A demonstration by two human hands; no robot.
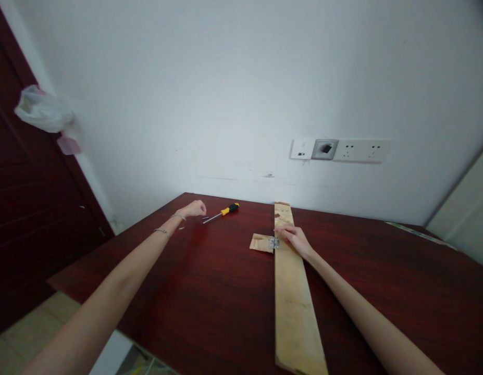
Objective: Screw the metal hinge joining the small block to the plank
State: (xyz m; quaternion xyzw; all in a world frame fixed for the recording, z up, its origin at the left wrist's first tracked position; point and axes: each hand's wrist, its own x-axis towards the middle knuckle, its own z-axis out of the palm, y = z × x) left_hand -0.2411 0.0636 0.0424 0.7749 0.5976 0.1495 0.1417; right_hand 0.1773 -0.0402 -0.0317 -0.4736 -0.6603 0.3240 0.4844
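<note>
A long pale wooden plank (296,307) lies lengthwise on the dark red table. A small metal hinge (274,242) joins its left edge to a short piece of wood (260,242). My right hand (296,239) rests on the plank just above the hinge, fingers bent and thumb and fingertips close together; anything between them is too small to tell. Farther left, my left hand (195,208) is closed low over the table, and what it may hold is hidden. Beside it lies a yellow and black screwdriver (229,209), its shaft pointing toward that hand.
The red table (225,302) reaches back to a white wall with a row of sockets (358,150). A white plastic bag (44,110) hangs by the dark red door (38,208) on the left. A thin flat strip (421,234) lies at the table's back right.
</note>
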